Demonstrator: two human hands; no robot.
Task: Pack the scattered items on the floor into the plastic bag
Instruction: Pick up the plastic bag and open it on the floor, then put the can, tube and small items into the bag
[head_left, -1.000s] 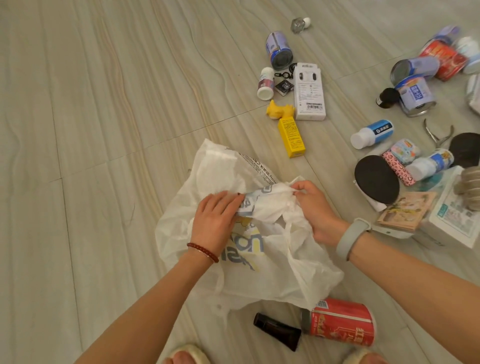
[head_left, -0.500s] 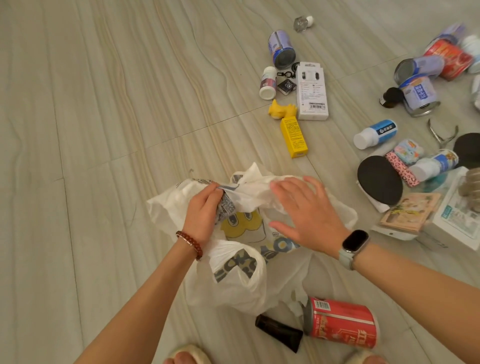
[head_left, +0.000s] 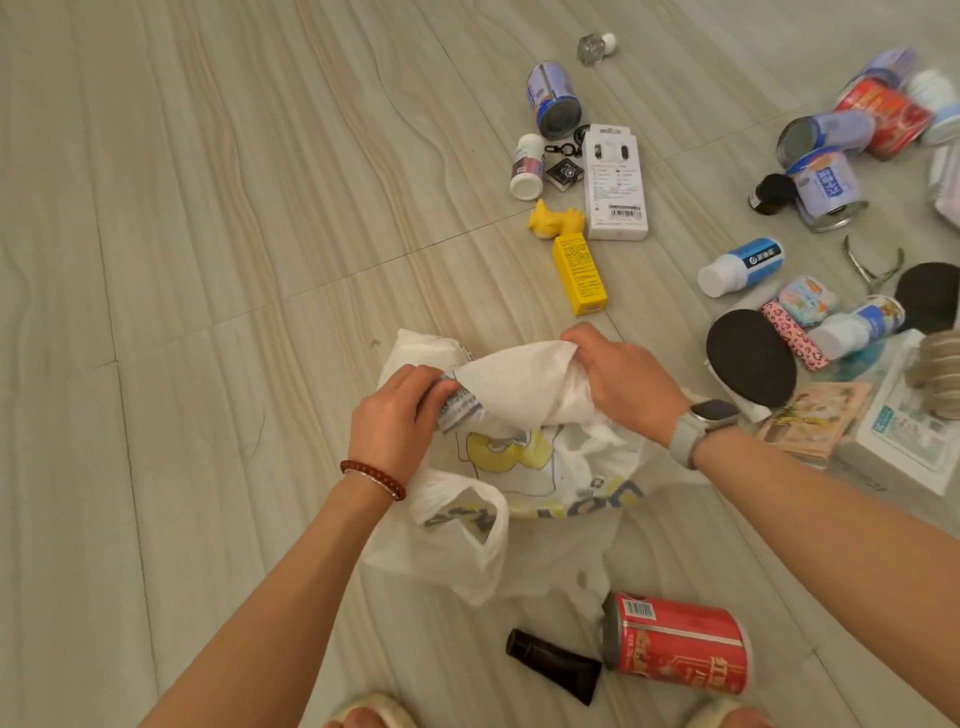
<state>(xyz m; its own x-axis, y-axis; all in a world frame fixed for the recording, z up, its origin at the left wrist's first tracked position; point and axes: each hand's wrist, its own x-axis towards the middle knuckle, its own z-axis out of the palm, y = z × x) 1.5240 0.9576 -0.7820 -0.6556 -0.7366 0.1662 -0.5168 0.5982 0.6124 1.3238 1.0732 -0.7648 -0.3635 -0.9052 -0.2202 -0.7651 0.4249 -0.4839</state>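
Tiled floor (head_left: 208, 260), cans, bottles and boxes scattered upper right of frame. Left hand (head_left: 395, 421) and right hand (head_left: 618, 384) both grip the crumpled plastic bag (head_left: 519, 483) at centre, fingers curled. Red can (head_left: 680, 649) lies at bottom.

**Person: what is worn**

Both forearms bare, no sleeves in view. Left hand (head_left: 390, 421): wrist carries a dark red beaded bracelet (head_left: 373, 478). Right hand (head_left: 621, 382): wrist carries a smartwatch (head_left: 712, 412), dark rectangular face, pale grey strap. Pale fuzzy slippers (head_left: 373, 713) at bottom edge.
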